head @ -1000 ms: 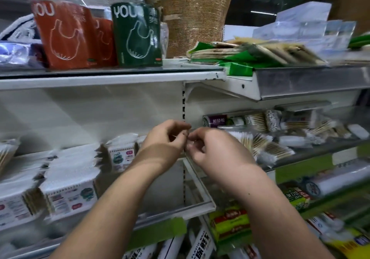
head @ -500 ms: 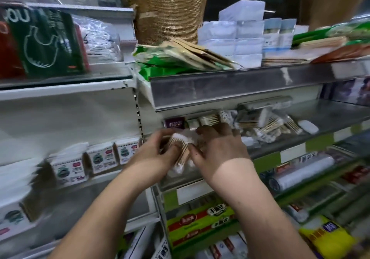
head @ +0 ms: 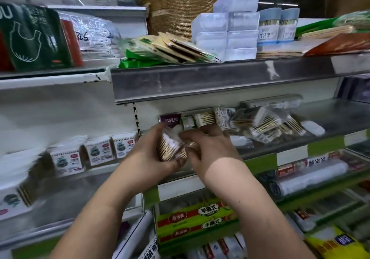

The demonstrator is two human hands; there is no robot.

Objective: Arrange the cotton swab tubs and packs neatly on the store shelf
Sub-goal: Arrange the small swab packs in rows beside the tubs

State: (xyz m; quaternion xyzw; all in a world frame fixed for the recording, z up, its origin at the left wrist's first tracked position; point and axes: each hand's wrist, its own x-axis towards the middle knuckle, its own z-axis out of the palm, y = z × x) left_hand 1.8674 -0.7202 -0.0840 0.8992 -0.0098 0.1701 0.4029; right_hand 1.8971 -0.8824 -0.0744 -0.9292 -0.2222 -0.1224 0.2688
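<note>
Cotton swab pack (head: 169, 147) sat pinched between my left hand (head: 152, 154) and right hand (head: 210, 148), fingers curled around it, just before the shelf (head: 300, 144) of jumbled swab packs (head: 266, 124). It seemed light, crinkly, slippery; gripping its short ends looked safest.

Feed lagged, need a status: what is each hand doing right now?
Left hand: fingers curled round a cotton swab pack, holding it.
Right hand: also gripping that pack, from its right side; fingertips mostly hidden.
</note>
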